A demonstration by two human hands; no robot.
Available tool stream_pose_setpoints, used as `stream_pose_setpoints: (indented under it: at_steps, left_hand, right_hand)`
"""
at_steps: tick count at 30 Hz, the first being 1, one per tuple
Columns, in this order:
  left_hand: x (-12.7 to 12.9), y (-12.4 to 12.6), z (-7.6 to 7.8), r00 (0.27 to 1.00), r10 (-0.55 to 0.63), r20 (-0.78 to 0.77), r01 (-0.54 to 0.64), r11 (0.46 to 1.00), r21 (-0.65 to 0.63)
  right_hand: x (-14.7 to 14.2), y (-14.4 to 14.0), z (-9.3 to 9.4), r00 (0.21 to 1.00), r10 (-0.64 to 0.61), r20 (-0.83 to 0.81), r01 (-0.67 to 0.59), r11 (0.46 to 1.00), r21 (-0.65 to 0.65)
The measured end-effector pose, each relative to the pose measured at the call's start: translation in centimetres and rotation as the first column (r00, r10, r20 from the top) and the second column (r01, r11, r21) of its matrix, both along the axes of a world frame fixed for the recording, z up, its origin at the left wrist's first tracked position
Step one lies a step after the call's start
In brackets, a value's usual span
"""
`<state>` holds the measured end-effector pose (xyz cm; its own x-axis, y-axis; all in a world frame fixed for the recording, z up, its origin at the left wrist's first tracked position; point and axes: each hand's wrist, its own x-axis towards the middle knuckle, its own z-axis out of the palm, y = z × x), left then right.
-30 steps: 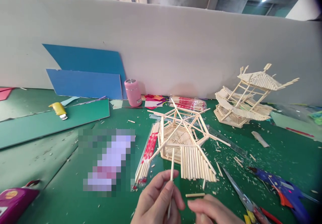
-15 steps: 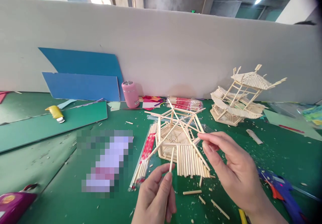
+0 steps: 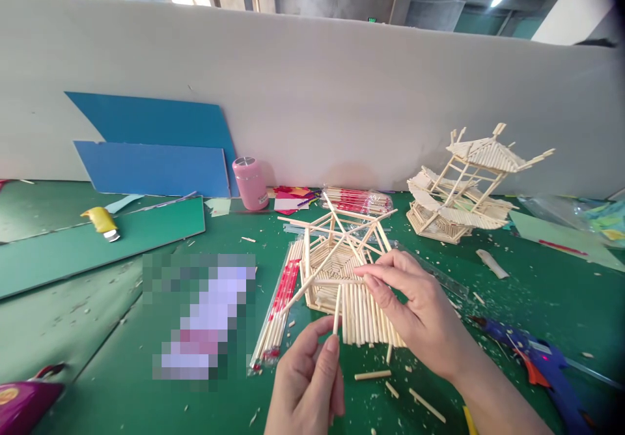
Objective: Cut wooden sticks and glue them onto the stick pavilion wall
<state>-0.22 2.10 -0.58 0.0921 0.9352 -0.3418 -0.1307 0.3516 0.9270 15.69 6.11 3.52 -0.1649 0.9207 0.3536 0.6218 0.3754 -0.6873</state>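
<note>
A half-built hexagonal model of thin wooden sticks (image 3: 336,262) stands on the green table (image 3: 122,331) in front of me. My left hand (image 3: 307,383) pinches one loose wooden stick (image 3: 336,309) upright, its tip near the model's front roof panel. My right hand (image 3: 415,311) lies on that panel, thumb and forefinger touching the sticks at the model's middle. I cannot tell whether it grips one.
A clear packet of sticks with red wrappers (image 3: 278,311) lies left of the model, a second packet (image 3: 359,200) behind it. A finished stick pavilion (image 3: 463,187) stands at the right. A blue glue gun (image 3: 537,357), pink jar (image 3: 250,183), yellow tool (image 3: 102,221), blue boards (image 3: 156,148) and stick offcuts lie around.
My right hand rose from the bottom edge, then moved left and down onto the model's roof. My left hand kept the stick upright and stayed near the same place.
</note>
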Motion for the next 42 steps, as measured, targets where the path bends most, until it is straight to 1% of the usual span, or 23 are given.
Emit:
stream_pose_setpoints:
  at_steps: [7, 13, 16, 22, 27, 31, 36, 42]
  left_hand:
    - [0.1, 0.1, 0.3, 1.0, -0.01, 0.022, 0.01, 1.0, -0.024]
    - [0.1, 0.3, 0.5, 0.999, -0.049, -0.017, 0.049, 0.998, 0.032]
    - [0.1, 0.4, 0.6, 0.997, -0.073, -0.034, 0.075, 0.997, 0.034]
    - [0.0, 0.4, 0.8, 0.992, -0.116, -0.055, 0.117, 0.993, 0.003]
    - [0.0, 0.5, 0.9, 0.993, -0.112, -0.05, 0.111, 0.994, -0.005]
    - [-0.1, 0.5, 0.8, 0.993, -0.109, -0.033, 0.109, 0.994, 0.002]
    - [0.0, 0.5, 0.7, 0.994, -0.104, -0.025, 0.104, 0.994, 0.02]
    - [0.0, 0.4, 1.1, 0.994, -0.112, -0.018, 0.112, 0.994, 0.019]
  right_hand:
    - [-0.2, 0.2, 0.1, 0.998, 0.01, 0.06, -0.009, 1.0, -0.02]
    - [-0.3, 0.4, 0.3, 0.995, 0.03, 0.097, -0.022, 0.996, -0.087]
    - [-0.2, 0.4, 0.4, 0.994, 0.051, 0.102, -0.04, 0.994, -0.103]
    - [-0.3, 0.5, 0.9, 0.984, 0.071, 0.164, -0.057, 0.994, -0.092]
    - [-0.5, 0.6, 1.4, 0.962, 0.089, 0.258, -0.075, 0.995, -0.064]
    - [-0.7, 0.6, 1.6, 0.951, 0.099, 0.292, -0.088, 0.995, -0.051]
    - [-1.1, 1.3, 1.8, 0.927, 0.07, 0.367, -0.058, 0.997, -0.044]
    - [-1.9, 2.2, 2.1, 0.886, 0.055, 0.46, -0.024, 0.997, -0.074]
